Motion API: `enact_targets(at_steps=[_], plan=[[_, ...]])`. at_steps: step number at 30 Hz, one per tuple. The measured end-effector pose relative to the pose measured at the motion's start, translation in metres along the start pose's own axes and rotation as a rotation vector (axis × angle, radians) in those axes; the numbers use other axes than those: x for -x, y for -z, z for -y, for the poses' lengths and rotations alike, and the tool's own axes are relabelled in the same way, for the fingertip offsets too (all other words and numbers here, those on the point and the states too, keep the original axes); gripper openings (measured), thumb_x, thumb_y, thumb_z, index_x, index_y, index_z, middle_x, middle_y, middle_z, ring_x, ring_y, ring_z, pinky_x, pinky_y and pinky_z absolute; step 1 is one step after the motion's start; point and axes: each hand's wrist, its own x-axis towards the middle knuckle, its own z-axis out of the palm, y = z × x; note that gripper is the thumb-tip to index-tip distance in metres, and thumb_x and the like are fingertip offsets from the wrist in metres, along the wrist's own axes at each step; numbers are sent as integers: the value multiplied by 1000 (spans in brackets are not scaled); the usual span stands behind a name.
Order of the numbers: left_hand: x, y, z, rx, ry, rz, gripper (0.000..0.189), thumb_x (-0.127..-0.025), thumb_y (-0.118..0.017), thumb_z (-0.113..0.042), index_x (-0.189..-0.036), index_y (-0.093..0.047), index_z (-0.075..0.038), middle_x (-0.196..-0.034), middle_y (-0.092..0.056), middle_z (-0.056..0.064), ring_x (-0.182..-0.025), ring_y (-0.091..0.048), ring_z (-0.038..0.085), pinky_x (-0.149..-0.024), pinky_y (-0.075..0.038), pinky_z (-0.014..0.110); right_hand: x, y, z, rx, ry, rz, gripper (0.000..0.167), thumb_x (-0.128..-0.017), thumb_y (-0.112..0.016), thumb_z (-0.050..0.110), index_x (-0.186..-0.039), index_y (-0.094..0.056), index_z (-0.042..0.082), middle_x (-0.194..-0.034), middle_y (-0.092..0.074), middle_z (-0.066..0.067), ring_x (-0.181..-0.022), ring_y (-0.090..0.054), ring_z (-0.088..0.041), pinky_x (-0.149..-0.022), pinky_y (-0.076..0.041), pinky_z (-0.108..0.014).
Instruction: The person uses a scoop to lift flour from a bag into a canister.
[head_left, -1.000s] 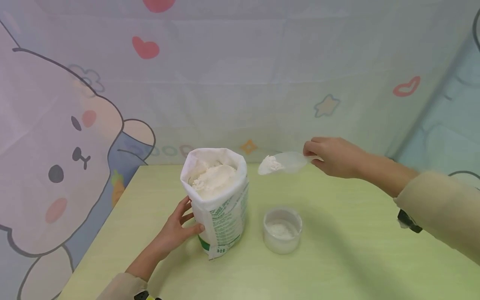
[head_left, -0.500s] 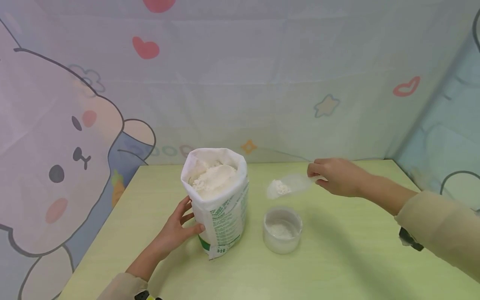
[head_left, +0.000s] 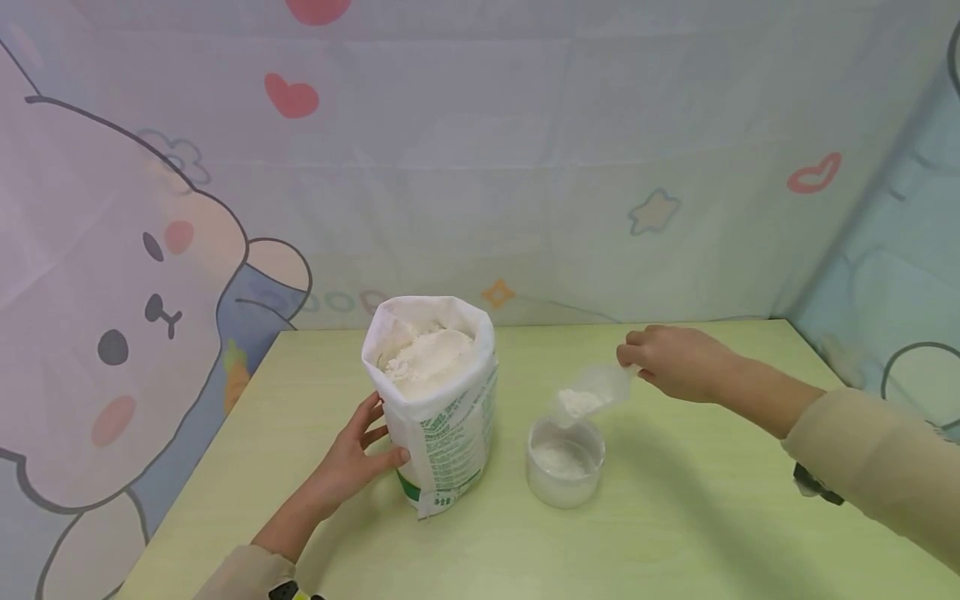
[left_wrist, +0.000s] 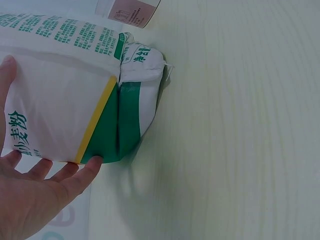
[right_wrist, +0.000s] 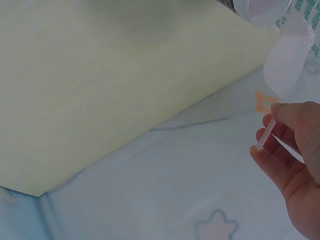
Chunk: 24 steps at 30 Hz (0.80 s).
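My right hand [head_left: 675,362] pinches the thin handle of a translucent scoop [head_left: 613,383] between thumb and fingers. White flour [head_left: 579,402] lies in the scoop, whose lip tilts down over the far rim of a small clear tub [head_left: 564,487]. Some white powder covers the tub's bottom. To the left stands a white paper flour bag [head_left: 457,442] with green print, its top wide and nearly full. Low on its left side, my left hand [head_left: 348,467] holds it, thumb on the front and fingers spread round the side. The right wrist view shows the scoop handle [right_wrist: 266,134] in the fingertips.
Everything stands on a pale yellow-green table [head_left: 712,517]. Its back edge meets a cloth backdrop [head_left: 465,167] with cartoon prints, and another patterned cloth [head_left: 907,275] hangs at the right. In the left wrist view, a printed label shows on the tub [left_wrist: 134,11].
My right hand has come down, and the scoop of flour has moved from beside the bag to over the tub's far rim, tilting lower. The left hand and bag stay put.
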Motion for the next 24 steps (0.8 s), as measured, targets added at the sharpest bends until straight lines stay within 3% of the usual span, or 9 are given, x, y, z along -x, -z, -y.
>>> enact_targets(at_steps=[9,17,24], plan=[[0,0,0,1,14,-4,92,-77,-74,-27,-146,-13,-33,-151,-19,8,-134,-27,40,-94,-42,55,-4,2,7,158,66,2,28,-68,-76,0,-89,-61,10,-81,-56,1,-69,-50,-16,-55,-46,-22],[2,0,-4,11,18,-1,92,-78,-74,-25,-146,-12,-32,-151,-17,9,-134,-26,40,-95,-42,54,-12,4,18,271,117,12,27,-71,-70,-8,-86,-57,10,-74,-48,3,-66,-42,-14,-47,-33,-18],[1,0,-1,4,15,0,92,-78,-74,-26,-146,-13,-34,-151,-17,8,-134,-26,40,-95,-41,55,-18,12,24,374,197,-6,30,-67,-75,-8,-84,-56,8,-76,-47,1,-66,-42,-15,-50,-37,-20]])
